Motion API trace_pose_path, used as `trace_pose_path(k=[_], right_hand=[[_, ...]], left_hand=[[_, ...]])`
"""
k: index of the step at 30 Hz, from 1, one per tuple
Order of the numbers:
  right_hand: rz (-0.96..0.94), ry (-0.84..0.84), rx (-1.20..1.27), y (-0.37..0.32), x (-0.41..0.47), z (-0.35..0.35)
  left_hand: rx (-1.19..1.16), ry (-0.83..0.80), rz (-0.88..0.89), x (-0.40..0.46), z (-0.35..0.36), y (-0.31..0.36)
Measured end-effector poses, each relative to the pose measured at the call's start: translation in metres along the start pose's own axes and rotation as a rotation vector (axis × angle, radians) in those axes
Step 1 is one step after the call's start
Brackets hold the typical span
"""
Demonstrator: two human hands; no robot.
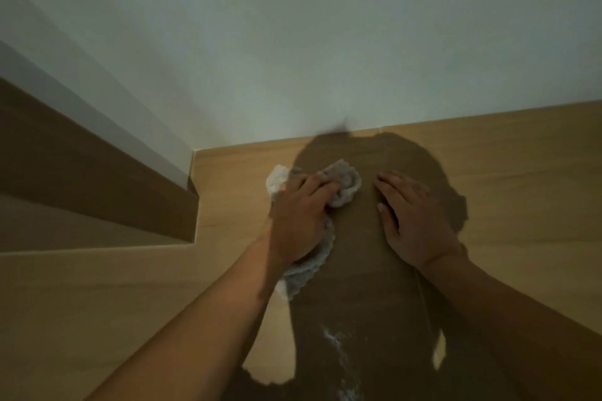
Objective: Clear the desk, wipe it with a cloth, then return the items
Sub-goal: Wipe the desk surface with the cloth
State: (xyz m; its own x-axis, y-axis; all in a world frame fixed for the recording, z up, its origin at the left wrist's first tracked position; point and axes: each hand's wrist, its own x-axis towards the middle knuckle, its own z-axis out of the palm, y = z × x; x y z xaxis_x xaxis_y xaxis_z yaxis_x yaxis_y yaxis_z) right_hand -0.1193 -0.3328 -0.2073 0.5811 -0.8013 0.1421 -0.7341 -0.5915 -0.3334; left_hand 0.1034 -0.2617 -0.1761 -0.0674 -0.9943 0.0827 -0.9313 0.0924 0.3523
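The desk (pixel 488 192) carries no items in view, so wiping appears to be the step in hand. A white streak (pixel 338 358) remains on the desk's near side, probably unwiped residue. The cloth (pixel 342 185) lies bunched toward the desk's rear edge, flat on the surface. The left hand (pixel 299 215) presses on the cloth, fingers curled into its folds to drive it. The right hand (pixel 413 221) rests flat on the desk just beside the cloth, fingers straight, holding nothing, likely bracing.

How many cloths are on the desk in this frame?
1. The white cloth lies on the desk near the wall, under the left hand, which grips it. The right hand rests flat beside it.
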Motion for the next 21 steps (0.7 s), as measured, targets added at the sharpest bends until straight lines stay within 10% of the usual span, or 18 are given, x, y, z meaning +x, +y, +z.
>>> trace_pose_path(k=[7, 14, 21], right_hand=[[0.002, -0.004, -0.007, -0.004, -0.002, -0.003], [-0.006, -0.034, 0.036, -0.002, -0.002, 0.0], [-0.018, -0.008, 0.033, -0.002, -0.002, -0.001]], left_hand=[[0.009, 0.18, -0.552, -0.116, -0.015, -0.034], [-0.019, -0.027, -0.1, -0.109, 0.006, 0.049], [0.098, 0.24, -0.783, -0.252, -0.021, 0.01]])
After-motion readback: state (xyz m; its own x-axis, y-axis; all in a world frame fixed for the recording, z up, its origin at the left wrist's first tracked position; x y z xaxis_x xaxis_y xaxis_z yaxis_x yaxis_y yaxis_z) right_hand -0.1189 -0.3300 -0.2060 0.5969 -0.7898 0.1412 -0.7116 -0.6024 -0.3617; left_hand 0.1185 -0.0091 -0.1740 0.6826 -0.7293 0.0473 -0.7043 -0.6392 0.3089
